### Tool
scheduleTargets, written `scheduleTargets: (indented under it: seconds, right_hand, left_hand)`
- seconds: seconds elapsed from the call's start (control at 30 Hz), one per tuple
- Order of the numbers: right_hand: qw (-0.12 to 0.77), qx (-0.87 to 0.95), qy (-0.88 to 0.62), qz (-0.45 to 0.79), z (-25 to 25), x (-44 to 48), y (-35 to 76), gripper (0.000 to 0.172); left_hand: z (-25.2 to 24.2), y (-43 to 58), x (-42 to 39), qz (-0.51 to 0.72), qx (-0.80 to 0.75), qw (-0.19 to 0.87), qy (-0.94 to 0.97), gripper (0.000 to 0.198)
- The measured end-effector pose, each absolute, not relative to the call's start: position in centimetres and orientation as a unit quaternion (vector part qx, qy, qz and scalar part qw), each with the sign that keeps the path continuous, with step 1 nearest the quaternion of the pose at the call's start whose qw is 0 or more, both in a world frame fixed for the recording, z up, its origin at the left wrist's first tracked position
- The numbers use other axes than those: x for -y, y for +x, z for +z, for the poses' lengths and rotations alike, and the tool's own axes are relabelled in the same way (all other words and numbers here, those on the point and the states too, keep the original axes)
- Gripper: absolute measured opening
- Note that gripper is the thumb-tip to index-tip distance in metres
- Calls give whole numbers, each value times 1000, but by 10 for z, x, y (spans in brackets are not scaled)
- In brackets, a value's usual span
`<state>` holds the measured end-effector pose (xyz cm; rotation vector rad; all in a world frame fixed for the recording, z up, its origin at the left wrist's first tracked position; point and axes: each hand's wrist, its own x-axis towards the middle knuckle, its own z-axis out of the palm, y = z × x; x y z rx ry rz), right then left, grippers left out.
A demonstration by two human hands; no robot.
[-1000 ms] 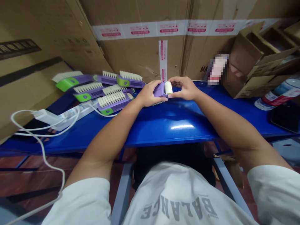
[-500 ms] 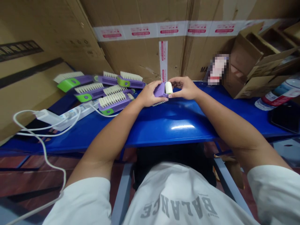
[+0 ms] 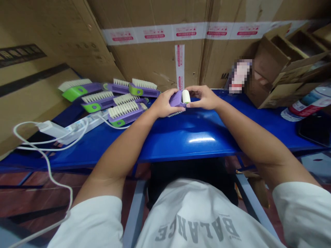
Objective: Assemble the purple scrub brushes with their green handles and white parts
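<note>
Gripping the purple brush in your left hand, you have those fingers closed over its plastic back, with pale bristles showing along its lower edge. Your right hand curves around the white roller, with the thumb below it and the fingertips above, so it looks held between them. The roller sits right against the end of the brush, and the pair is near the back edge of the blue table, though you can't tell whether it touches the surface. The brush should handle as light and stiff, so the hard body is the place to take hold, leaving the softer bristles free. The roller looks small and smooth and could slip, so a firm pinch around its sides seems safest. Just left of your left hand, several more purple-and-green brushes lie in a loose cluster, bristles up. Farther left are a power strip, a white charger and a white cable. Cardboard boxes stand behind the table, with an open box, a plastic bottle and a black phone to your right.
</note>
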<state>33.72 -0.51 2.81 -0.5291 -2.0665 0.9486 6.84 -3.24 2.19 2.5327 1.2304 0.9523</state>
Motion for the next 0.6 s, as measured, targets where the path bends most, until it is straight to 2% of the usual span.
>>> scheduleTargets:
  seconds: [0.27,0.6]
  right_hand:
    - [398,822,-201,353,24,6,335,83]
    - [389,839,-215,315,30,9,336,76]
  left_hand:
    - [19,66,29,321,-402,78,854,93]
    - [20,66,28,320,-411,86,849,96]
